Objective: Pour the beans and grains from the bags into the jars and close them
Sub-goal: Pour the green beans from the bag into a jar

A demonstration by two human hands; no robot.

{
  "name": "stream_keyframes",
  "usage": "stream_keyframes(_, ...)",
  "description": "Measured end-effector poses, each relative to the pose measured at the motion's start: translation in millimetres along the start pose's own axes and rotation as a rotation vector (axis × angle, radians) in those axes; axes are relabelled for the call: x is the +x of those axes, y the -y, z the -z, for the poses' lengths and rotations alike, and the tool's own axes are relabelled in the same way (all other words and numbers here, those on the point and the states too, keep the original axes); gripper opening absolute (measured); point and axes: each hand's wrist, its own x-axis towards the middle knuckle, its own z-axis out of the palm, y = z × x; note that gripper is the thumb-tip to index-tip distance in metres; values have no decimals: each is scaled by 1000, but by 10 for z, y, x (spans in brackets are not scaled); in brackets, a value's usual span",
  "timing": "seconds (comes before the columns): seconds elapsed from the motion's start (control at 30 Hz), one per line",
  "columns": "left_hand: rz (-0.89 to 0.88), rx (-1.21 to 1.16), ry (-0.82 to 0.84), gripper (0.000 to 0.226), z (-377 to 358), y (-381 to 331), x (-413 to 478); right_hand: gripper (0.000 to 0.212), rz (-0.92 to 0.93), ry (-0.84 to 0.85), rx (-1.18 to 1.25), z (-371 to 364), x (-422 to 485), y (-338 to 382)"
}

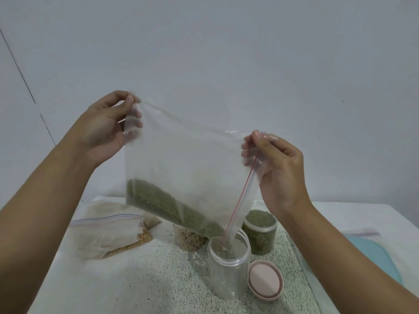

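While the round pink lid [265, 278] lies off on the speckled bench [158, 279], the clear plastic jar [229, 264] beside it is barely filled. Green beans slide into it from the tilted clear zip bag [181, 159], whose upper corners the left hand [106, 132] and right hand [278, 168] pinch, high above the jar. Behind, a full bean jar [259, 236] looks uncapped, and a yellow-grain bag [108, 234] seems unpoured.
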Motion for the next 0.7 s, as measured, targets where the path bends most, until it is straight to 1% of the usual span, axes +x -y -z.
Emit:
stream_keyframes(0.17, 0, 9, 10, 20, -72, -46, -38, 13, -38, -43, 47, 24, -53, 28)
stream_keyframes(0.3, -12, 21, 19, 19, -122, -76, -63, 10, -65, -60, 60, 59, -85, 65)
stream_keyframes(0.7, -19, 37, 0, 22, -175, -104, -101, 11, -81, -64, 55, 61, -112, 118)
